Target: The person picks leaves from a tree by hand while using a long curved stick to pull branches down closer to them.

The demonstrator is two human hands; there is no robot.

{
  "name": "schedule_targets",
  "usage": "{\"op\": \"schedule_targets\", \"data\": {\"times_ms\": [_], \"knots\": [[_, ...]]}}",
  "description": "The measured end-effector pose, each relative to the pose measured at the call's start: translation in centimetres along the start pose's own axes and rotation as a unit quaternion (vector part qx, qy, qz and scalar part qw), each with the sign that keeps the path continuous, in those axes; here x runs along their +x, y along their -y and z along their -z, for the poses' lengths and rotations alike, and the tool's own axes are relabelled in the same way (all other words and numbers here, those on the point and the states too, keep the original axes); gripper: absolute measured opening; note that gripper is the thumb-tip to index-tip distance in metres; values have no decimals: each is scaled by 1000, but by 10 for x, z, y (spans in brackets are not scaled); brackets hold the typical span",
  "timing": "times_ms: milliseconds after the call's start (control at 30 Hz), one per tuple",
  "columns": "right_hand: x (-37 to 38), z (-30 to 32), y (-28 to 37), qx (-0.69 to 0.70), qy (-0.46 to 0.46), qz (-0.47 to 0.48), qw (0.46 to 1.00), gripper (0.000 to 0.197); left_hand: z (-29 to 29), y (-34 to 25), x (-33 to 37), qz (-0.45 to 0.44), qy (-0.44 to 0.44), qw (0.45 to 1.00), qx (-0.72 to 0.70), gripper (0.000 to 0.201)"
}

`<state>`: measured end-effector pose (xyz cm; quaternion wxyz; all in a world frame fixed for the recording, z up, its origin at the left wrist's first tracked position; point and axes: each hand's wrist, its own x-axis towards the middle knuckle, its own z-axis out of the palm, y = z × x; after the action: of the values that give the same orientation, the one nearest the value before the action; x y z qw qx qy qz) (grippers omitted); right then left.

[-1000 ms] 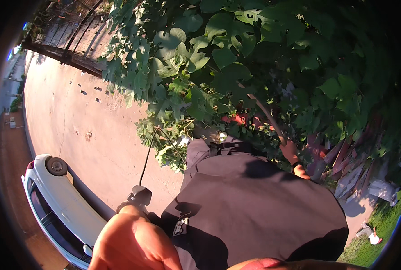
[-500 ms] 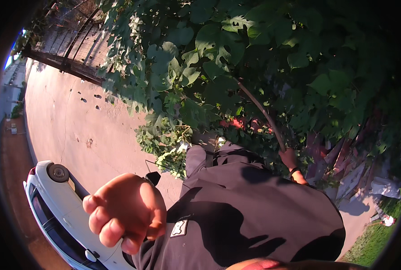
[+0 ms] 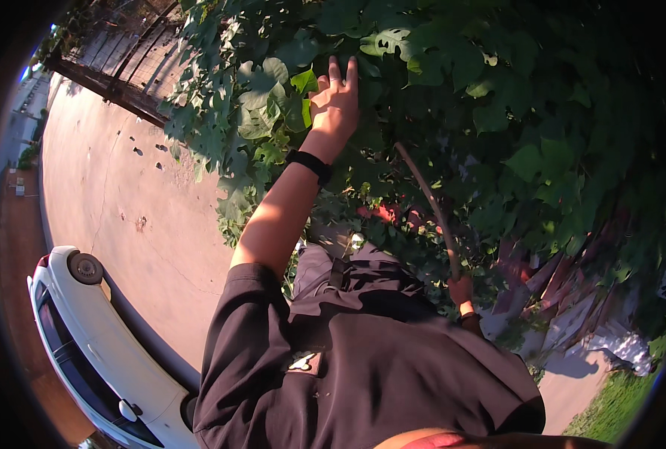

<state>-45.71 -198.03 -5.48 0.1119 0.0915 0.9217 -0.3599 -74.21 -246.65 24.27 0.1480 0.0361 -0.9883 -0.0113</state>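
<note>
My left hand (image 3: 335, 110) reaches up into the broad green leaves (image 3: 262, 112), a dark band (image 3: 310, 166) around its wrist. Two of its fingers are stretched out and slightly apart; the others are partly hidden beside a bright leaf (image 3: 304, 81). No object shows in that hand. Low on the right, my right hand (image 3: 460, 289) is closed around the lower end of a brown wooden stick (image 3: 432, 196). The stick slants up and to the left, and its upper end stands against the foliage.
A white car (image 3: 116, 352) is parked on the pale paved ground (image 3: 161, 224) at the left. Wooden planks or a frame (image 3: 112, 91) lie at the upper left. Boards and debris (image 3: 572, 307) are heaped at the right, near grass (image 3: 606, 408). Reddish material (image 3: 385, 213) shows under the leaves.
My left hand has swung from low beside my body up into the leaves. My right hand still grips the stick, which has shifted slightly left and down.
</note>
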Motion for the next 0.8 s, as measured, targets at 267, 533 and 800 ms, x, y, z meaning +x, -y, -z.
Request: {"op": "schedule_targets", "data": {"times_ms": [267,533,800], "knots": [[-24,10,28,-82,42,-139,986,33,-68,86,-44,-43,-47,998,-12,16],[-15,18,45,29,63,-277,958,32,-136,205,-70,60,107,990,-75,21],[12,5,101,68,22,10,997,26,-265,269,-121,-101,133,922,351,27]]}}
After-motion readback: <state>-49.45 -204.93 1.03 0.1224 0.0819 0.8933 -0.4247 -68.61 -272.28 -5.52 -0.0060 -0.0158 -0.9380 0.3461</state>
